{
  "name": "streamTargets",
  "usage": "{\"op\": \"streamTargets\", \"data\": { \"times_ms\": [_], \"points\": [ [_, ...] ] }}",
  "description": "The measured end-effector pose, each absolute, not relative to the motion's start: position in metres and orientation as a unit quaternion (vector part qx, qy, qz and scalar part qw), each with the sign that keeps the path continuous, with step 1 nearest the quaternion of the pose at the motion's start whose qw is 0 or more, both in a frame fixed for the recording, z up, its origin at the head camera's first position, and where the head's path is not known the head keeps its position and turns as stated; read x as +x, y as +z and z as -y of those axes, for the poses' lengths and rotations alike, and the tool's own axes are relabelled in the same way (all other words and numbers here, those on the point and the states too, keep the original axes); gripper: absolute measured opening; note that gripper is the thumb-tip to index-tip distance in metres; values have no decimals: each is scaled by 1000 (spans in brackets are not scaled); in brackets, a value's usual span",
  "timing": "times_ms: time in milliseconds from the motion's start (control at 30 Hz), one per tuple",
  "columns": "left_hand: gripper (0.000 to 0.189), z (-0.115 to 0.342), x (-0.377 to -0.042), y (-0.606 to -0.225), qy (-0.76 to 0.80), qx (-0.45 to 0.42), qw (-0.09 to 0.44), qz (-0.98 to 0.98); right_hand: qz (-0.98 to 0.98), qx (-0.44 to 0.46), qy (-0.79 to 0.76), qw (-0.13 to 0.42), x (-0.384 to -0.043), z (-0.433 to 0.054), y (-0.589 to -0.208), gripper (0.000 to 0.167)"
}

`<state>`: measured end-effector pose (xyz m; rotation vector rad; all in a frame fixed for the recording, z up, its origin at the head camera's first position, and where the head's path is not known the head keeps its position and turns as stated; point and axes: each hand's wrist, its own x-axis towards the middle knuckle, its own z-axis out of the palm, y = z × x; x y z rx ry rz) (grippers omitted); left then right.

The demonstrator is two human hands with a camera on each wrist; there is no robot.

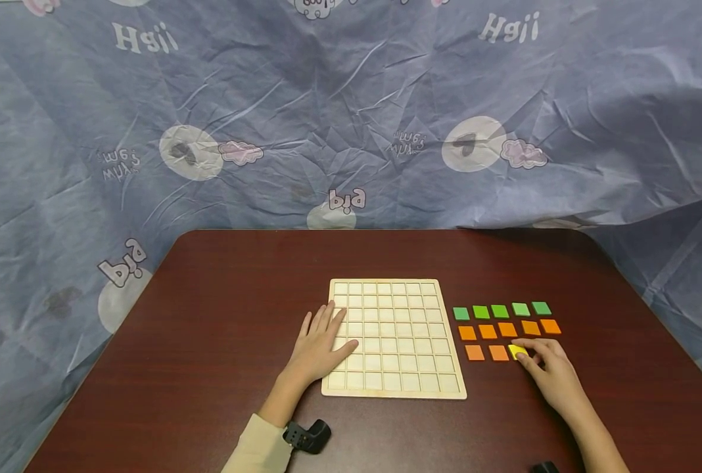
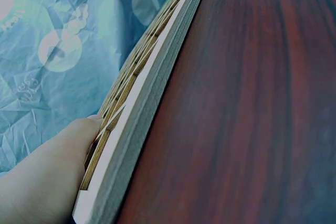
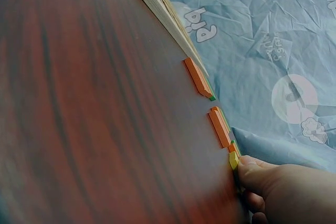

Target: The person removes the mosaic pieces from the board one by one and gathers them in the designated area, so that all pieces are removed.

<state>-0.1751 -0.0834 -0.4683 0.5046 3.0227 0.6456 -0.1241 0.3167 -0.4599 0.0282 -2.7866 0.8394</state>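
Observation:
A pale wooden grid board [image 1: 386, 393] with square recesses lies flat on the table. My left hand [image 1: 318, 345] rests on its left side, fingers straight and spread, with the thumb over the lower cells. In the left wrist view the thumb [image 2: 68, 150] touches the board's rim. To the right of the board, my right hand [image 1: 553, 376] pinches a yellow square tile [image 1: 514, 352] between thumb and fingers, at the end of the nearest row of tiles. The right wrist view shows the yellow tile [image 3: 234, 161] at the thumb tip, close to the table; I cannot tell whether it touches.
Beyond the yellow tile are a row of orange tiles [image 1: 488, 332] and a farther row of green tiles [image 1: 480, 312]. Two lighter orange tiles [image 1: 474, 353] lie left of it. The brown table [image 1: 238, 295] ends at a blue printed cloth [image 1: 304, 98] hanging behind.

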Motion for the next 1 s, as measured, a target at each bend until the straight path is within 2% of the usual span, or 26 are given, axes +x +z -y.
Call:
{"op": "streamTargets", "data": {
  "times_ms": [433,767,1000],
  "points": [
    [71,83,-178,-471,199,164,3,-966,949,-3,302,92,-123,-316,-457,31],
    [71,83,-176,-469,202,165,7,-965,938,-17,319,134,-123,-316,-458,26],
    [71,84,-175,-468,202,165,6,-965,930,-31,317,185,-122,-311,-450,22]
  ]
}}
